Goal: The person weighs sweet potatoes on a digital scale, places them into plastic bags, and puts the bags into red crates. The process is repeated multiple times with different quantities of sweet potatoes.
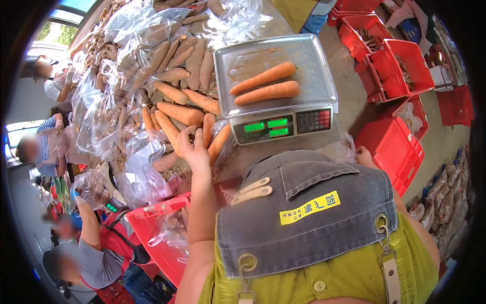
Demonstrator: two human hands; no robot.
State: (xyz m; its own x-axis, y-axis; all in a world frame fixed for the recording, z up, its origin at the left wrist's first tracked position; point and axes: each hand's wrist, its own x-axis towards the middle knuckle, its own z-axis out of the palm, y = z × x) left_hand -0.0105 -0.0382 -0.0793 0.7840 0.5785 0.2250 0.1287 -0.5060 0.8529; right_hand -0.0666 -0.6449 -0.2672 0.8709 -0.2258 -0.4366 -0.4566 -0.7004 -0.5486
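Two carrots [266, 91] lie side by side on the steel pan [228, 55] of a digital scale [314, 121]. My left hand [193, 144] is left of the scale, among loose carrots [179, 114], its fingers bent and slightly apart, touching or just over them. My right hand [363, 156], mostly hidden behind my denim apron [309, 182], is closed at a clear plastic bag [341, 148] below the scale's right side. A heap of sweet potatoes [195, 66] and crumpled plastic bags [134, 30] covers the table's left part.
Red crates stand right [387, 142], upper right [402, 68] and lower left [152, 223]. Co-workers are along the left [96, 263] [48, 152] [55, 88], one with a gloved hand at a bag and second scale [114, 205]. Filled bags [445, 202] lie at the right.
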